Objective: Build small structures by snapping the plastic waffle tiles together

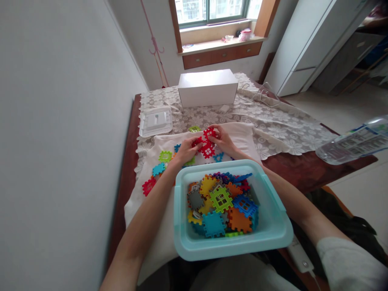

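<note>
Several red interlocking plastic tiles (208, 150) with window cut-outs are held between my two hands above the white cloth. My left hand (188, 149) pinches them at the left side. At the upper right, my right hand (222, 139) grips them with its fingers closed. Loose tiles lie on the cloth: a lime green one (165, 156), a light blue one (159, 169), a red one (148, 186) and a blue triangular one (218, 157). Nearer to me, between my forearms, a pale turquoise tub (273, 234) holds a heap of tiles in many colours.
A white box (207, 88) stands at the back of the table. A white lid (155, 121) lies at the left on the lace tablecloth (279, 123). To the right is a clear plastic bottle (353, 141). A wall (60, 121) runs along the left.
</note>
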Tool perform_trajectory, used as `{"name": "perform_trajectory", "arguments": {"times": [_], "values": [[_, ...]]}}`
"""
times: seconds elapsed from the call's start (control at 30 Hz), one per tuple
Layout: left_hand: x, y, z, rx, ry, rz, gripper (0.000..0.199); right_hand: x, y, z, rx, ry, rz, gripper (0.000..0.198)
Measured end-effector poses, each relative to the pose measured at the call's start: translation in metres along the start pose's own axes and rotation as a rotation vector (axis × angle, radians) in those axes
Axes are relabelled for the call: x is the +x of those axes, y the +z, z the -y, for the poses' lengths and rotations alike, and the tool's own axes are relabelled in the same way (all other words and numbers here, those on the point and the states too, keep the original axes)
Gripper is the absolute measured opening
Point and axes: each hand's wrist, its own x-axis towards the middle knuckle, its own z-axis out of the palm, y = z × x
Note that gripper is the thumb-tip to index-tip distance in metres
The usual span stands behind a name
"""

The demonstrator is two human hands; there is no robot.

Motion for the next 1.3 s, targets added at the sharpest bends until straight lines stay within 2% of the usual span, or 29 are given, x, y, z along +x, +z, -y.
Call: {"name": "perform_trajectory", "arguments": {"times": [0.2, 0.43, 0.67, 1.07, 1.3], "values": [[0.0004, -0.0005, 0.0018, 0.047, 0.027, -0.007, 0.023, 0.0014, 0.0016, -0.0021, -0.011, -0.052, -0.016, 0.052], [-0.0006, 0.0002, 0.0021, -0.041, -0.052, -0.006, 0.029, 0.0014, 0.0009, -0.0016, -0.013, -0.077, -0.117, 0.051], [-0.0012, -0.0002, 0.0019, -0.001, -0.031, -0.003, 0.029, 0.0014, 0.0022, -0.0043, -0.027, -0.05, -0.039, 0.047], [-0.0028, -0.0011, -0.0021, 0.007, 0.007, 0.013, 0.031, 0.0005, 0.0021, -0.0049, -0.039, -0.038, -0.004, 0.045], [-0.0044, -0.0007, -0.0063, -0.04, -0.069, 0.008, 0.039, 0.0044, -0.0015, 0.001, 0.113, -0.064, -0.113, 0.052]]}}
